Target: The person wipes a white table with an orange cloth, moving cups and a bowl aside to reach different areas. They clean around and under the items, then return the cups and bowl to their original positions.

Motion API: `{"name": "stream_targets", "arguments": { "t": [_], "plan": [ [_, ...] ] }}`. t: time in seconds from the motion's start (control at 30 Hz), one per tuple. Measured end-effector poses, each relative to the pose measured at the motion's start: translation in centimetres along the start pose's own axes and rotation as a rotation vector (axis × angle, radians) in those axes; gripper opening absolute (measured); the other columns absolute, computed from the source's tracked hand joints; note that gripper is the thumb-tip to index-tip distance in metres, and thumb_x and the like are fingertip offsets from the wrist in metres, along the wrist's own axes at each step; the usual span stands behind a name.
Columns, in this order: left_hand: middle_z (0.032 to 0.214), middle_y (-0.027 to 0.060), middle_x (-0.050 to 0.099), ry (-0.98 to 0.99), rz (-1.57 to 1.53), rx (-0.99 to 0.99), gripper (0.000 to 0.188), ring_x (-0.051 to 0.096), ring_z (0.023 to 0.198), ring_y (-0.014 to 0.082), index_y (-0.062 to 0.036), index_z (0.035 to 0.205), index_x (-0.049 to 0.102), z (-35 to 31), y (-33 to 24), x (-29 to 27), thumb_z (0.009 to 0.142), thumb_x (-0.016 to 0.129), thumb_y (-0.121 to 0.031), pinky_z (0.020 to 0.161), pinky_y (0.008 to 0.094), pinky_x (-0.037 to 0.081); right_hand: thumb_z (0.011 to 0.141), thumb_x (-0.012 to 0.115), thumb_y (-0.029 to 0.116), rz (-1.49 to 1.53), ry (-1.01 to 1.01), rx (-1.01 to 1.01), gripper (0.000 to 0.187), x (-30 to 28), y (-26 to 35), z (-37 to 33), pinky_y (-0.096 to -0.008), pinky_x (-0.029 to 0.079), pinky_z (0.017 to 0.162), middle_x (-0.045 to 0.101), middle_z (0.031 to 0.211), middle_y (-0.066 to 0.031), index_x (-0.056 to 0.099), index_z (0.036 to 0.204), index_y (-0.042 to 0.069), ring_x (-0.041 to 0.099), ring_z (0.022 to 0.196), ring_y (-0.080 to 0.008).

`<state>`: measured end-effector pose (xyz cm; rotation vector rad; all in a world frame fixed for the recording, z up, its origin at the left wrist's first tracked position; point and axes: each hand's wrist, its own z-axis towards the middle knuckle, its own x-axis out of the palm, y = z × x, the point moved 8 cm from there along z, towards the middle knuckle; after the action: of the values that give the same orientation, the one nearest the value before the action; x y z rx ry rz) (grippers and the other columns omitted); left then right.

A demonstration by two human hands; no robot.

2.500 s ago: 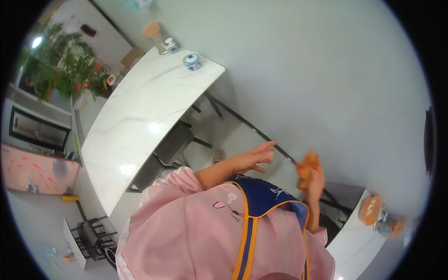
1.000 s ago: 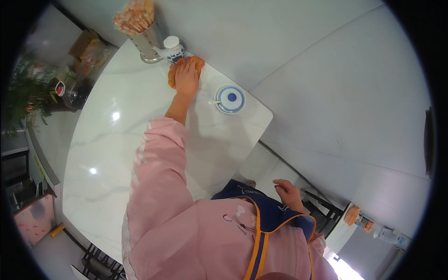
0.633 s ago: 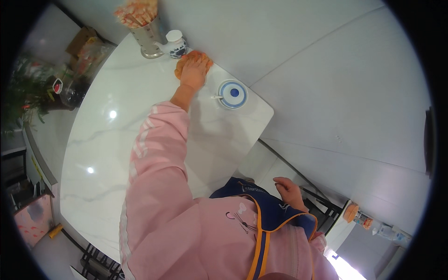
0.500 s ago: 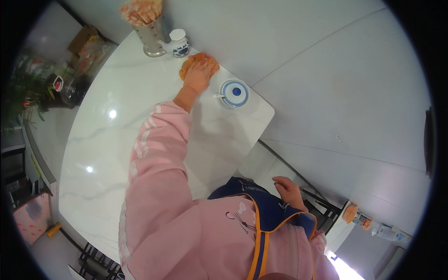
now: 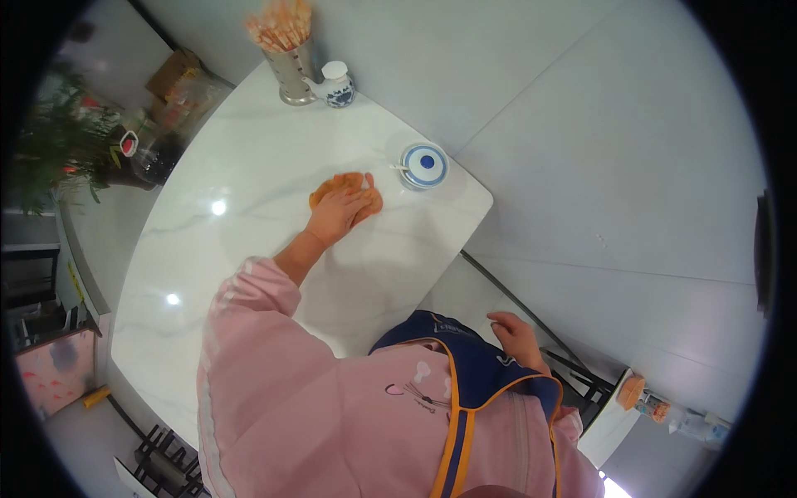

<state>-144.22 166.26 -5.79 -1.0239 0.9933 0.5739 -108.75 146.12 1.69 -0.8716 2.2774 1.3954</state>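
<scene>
An orange cloth (image 5: 374, 202) lies bunched on the white marbled tabletop (image 5: 274, 149). My left hand (image 5: 339, 209) presses down on it with fingers spread over the folds, gripping it against the surface. To the right of the cloth sits a lidded white jar (image 5: 425, 166) with blue rings and a small spoon handle sticking out. Beyond the table's edge, at my right side, my right hand (image 5: 516, 339) hangs with fingers loosely bent and apart, holding nothing. It is beside the navy apron (image 5: 490, 378) over my pink top.
At the table's far end stand a metal holder (image 5: 292, 73) full of wrapped sticks and a blue-and-white spouted pot (image 5: 337, 85). A grey wall (image 5: 598, 149) borders the table on the right. Plants (image 5: 70, 141) and a cardboard box (image 5: 173, 75) are at far left; dark chairs stand lower down.
My left hand has drawn the orange cloth nearer to me, away from the spouted pot and wall. My right hand stays about where it was.
</scene>
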Motion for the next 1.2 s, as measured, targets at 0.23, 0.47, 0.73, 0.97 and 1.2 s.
{"name": "stream_targets", "arguments": {
  "t": [0.23, 0.47, 0.73, 0.97, 1.2],
  "plan": [
    [0.094, 0.0127, 0.066, -0.273, -0.27, -0.406, 0.02, 0.062, 0.09, 0.0316, -0.0089, 0.103, 0.063, -1.7, 6.4, -3.4, 0.093, 0.046, -0.013, 0.081, 0.0368, 0.048, 0.088, 0.056, 0.012, 0.08, -0.036, 0.042, 0.023, 0.3, -1.5, -0.4, -0.0275, 0.048, 0.073, 0.065, 0.093, -0.0092, 0.066, 0.108, 0.006, 0.06, 0.078, -0.016],
    [0.102, 0.0097, 0.067, -0.485, 0.346, -0.375, 0.024, 0.062, 0.095, 0.0278, -0.0136, 0.109, 0.064, 5.2, 7.0, -9.9, 0.085, 0.059, -0.018, 0.093, 0.0484, 0.038, 0.087, 0.057, 0.013, 0.081, -0.038, 0.136, 0.025, 0.5, -2.7, -0.9, -0.0278, 0.048, 0.073, 0.065, 0.093, -0.0095, 0.066, 0.109, 0.007, 0.06, 0.077, -0.0162],
    [0.125, 0.0126, 0.052, -0.301, 0.365, -0.294, 0.045, 0.056, 0.109, 0.0298, -0.0155, 0.121, 0.054, 17.7, 9.6, -13.3, 0.077, 0.065, -0.019, 0.089, 0.0474, 0.042, 0.086, 0.058, 0.014, 0.047, -0.079, 0.164, 0.025, 0.3, -2.7, -1.9, -0.0284, 0.049, 0.076, 0.066, 0.096, -0.0117, 0.067, 0.109, 0.008, 0.062, 0.08, -0.0179],
    [0.122, 0.016, 0.052, 0.057, 0.254, -0.362, 0.047, 0.055, 0.11, 0.0356, -0.0135, 0.12, 0.054, 21.3, 13.4, -9.6, 0.074, 0.065, -0.018, 0.092, 0.0428, 0.047, 0.086, 0.058, 0.013, 0.034, -0.113, 0.178, 0.025, 0.1, -3.1, -2.5, -0.0308, 0.049, 0.077, 0.066, 0.098, -0.0134, 0.067, 0.108, 0.008, 0.064, 0.084, -0.0227],
    [0.114, 0.0213, 0.056, 0.027, 0.182, -0.311, 0.045, 0.056, 0.106, 0.0373, -0.0043, 0.11, 0.058, 20.4, 13.1, -10.3, 0.069, 0.068, -0.021, 0.09, 0.0408, 0.047, 0.085, 0.057, 0.014, 0.019, -0.084, 0.2, 0.025, 0.2, -3.9, -2.2, -0.0318, 0.05, 0.076, 0.066, 0.097, -0.0143, 0.067, 0.107, 0.008, 0.065, 0.084, -0.0252]
  ]
}}
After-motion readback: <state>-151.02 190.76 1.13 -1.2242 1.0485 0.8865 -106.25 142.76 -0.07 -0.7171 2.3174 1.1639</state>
